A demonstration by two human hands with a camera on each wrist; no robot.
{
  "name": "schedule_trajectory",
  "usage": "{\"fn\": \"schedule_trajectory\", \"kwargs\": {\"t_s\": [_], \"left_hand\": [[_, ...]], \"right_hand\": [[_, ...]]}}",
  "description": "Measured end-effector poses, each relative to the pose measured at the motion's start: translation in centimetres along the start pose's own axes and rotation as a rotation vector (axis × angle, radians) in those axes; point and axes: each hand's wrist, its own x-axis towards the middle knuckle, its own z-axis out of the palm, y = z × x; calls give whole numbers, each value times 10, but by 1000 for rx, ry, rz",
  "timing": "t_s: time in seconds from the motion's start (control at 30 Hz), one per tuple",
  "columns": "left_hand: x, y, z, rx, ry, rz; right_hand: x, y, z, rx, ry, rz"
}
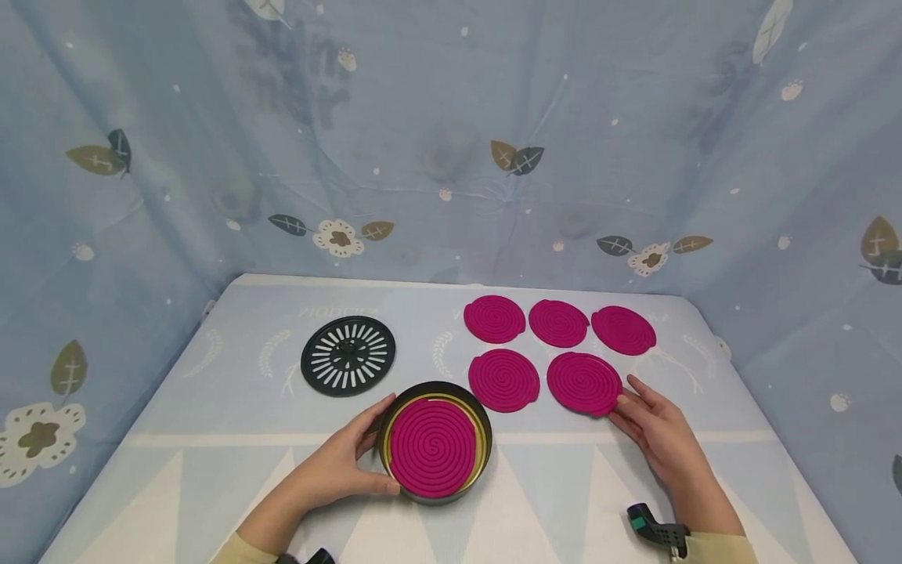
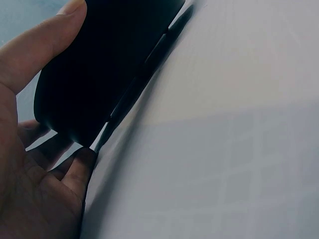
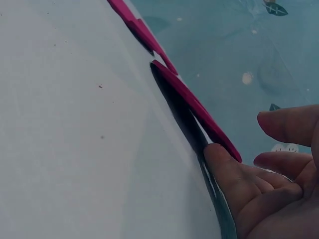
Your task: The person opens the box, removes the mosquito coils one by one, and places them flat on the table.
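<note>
My left hand (image 1: 348,462) grips the side of a round dark tin (image 1: 486,458) with a gold inside, thumb in front and fingers behind. The left wrist view shows its black wall (image 2: 104,64) against the fingers. A magenta spiral mosquito coil (image 1: 433,448) lies flat in the tin. My right hand (image 1: 658,431) pinches the edge of another mosquito coil (image 1: 583,382), the front right one of those on the table. In the right wrist view its magenta rim (image 3: 199,112) slants over a dark shadow, fingertips (image 3: 222,157) at its end.
Several more magenta coils lie flat in two rows, such as the front left one (image 1: 503,381) and the back right one (image 1: 623,330). A black slotted lid (image 1: 348,356) lies left behind the tin. Patterned blue cloth (image 1: 451,141) hangs at the back and sides.
</note>
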Motion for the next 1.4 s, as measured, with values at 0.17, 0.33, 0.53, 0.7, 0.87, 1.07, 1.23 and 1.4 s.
{"fn": "schedule_trajectory", "kwargs": {"t_s": [0.17, 0.33, 0.53, 0.7, 0.87, 1.07, 1.23, 1.4], "left_hand": [[0, 0, 0, 2, 6, 2], [0, 0, 0, 2, 4, 1], [0, 0, 0, 4, 3, 12], [-1, -1, 0, 5, 2, 21], [-1, -1, 0, 5, 2, 22], [-2, 4, 0, 7, 1, 18], [-2, 5, -1, 12, 1, 19], [-1, 5, -1, -5, -5, 37]], "right_hand": [[-5, -2, -2, 4, 17, -27], [-9, -3, -3, 7, 42, -20], [-11, 1, -3, 7, 46, -18], [-13, 2, -2, -6, 49, -37], [-13, 4, -1, -17, 67, -52], [-11, 6, -3, 1, 46, -73], [-13, 6, -4, 53, 41, -85], [-14, 2, -2, 64, 60, -95]]}}
